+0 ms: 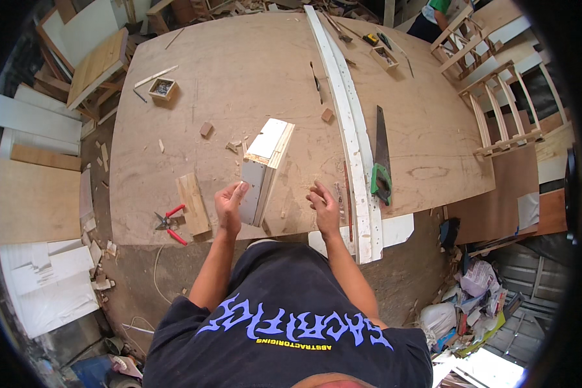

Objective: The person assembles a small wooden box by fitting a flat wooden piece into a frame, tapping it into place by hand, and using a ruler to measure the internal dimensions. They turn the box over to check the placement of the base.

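Woodworking workshop; green-handled handsaw (382, 145), red-handled cutters (169, 221) on a plywood worktop (239, 71), stacked boards (32, 123), scattered offcuts (206, 129)

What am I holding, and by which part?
Your left hand holds the painted wooden block by its grey side's left edge; your right hand is empty.

Grey-brown flr (404, 275), white boards (55, 291) far L, slatted wood frames (511, 140) R, bright light (488, 370) btm R.

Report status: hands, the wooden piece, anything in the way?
Left hand gripping boxy wooden piece; right hand empty, open beside it. Piece's contact with tabletop unclear. Red-handled pliers and loose board to its left, apart from it.
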A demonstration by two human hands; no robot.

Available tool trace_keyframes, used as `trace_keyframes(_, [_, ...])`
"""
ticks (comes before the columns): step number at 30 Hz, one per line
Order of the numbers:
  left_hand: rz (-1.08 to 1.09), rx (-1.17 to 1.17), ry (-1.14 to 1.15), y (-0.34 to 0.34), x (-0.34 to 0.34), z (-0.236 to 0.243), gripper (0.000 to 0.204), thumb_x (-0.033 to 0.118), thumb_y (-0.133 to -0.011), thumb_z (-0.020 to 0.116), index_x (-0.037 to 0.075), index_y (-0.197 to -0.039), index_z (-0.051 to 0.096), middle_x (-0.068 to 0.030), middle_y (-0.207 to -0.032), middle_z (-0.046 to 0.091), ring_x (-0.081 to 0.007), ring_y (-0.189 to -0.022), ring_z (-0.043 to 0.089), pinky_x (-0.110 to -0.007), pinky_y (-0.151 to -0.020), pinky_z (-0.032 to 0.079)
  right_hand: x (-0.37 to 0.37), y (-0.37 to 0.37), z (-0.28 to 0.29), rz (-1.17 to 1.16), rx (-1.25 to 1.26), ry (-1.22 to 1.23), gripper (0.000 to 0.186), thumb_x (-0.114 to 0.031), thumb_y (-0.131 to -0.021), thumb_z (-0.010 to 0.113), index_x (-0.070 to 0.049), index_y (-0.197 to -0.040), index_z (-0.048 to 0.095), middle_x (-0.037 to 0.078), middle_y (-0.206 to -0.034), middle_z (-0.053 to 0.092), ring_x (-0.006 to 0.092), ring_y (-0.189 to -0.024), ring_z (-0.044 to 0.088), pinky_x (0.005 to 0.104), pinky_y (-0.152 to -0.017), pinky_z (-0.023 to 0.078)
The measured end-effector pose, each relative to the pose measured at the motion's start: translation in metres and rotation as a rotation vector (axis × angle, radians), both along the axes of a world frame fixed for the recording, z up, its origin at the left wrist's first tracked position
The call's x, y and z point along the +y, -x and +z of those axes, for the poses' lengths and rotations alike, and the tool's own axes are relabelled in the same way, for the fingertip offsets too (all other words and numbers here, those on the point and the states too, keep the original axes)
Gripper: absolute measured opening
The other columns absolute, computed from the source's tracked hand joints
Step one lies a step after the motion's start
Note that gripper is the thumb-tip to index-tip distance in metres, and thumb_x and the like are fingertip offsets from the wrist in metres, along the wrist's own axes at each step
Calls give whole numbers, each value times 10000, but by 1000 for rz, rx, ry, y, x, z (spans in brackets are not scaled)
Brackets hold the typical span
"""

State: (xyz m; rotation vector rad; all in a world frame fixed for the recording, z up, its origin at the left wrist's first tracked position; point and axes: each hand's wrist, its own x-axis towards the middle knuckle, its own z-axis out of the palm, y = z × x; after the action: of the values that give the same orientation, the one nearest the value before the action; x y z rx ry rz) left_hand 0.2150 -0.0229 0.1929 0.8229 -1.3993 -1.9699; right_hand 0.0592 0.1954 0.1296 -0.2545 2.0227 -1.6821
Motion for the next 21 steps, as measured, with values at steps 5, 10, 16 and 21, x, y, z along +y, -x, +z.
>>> trace_keyframes(5, [-60,-4,32,5,-2,-2,381,371,-995,700,55,-781,699,79,-733,547,-51,-683,410,-249,-615,277,-7,16,25,15,106,169,741,-415,-1027,698,-19,-1596,435,210,-1580,491,325,-1384,550,417,-1129,468])
trace_keyframes(10, [-136,106,-16,7,20,-10,427,388,-1016,656,87,-718,606,70,-715,551,-43,-678,424,-238,-604,273,9,58,65,124,174,348,847,-512,-1024,671,-35,-1643,344,209,-1643,413,354,-1496,429,478,-1233,352])
trace_keyframes(16, [-68,83,75,27,66,-19,450,423,-1088,560,21,-932,690,21,-843,647,-61,-758,520,-231,-667,379,28,65,71,143,54,417,879,-297,-917,864,-34,-1587,360,132,-1481,515,258,-1353,537,388,-1167,419])
trace_keyframes(21, [86,-202,130,54,103,-15,705,577,-1142,354,-34,-1234,693,-63,-1118,706,-140,-1006,608,-285,-905,482,50,69,71,16,87,531,647,-197,-911,877,-37,-1391,472,100,-1300,592,207,-1171,627,331,-1005,528])
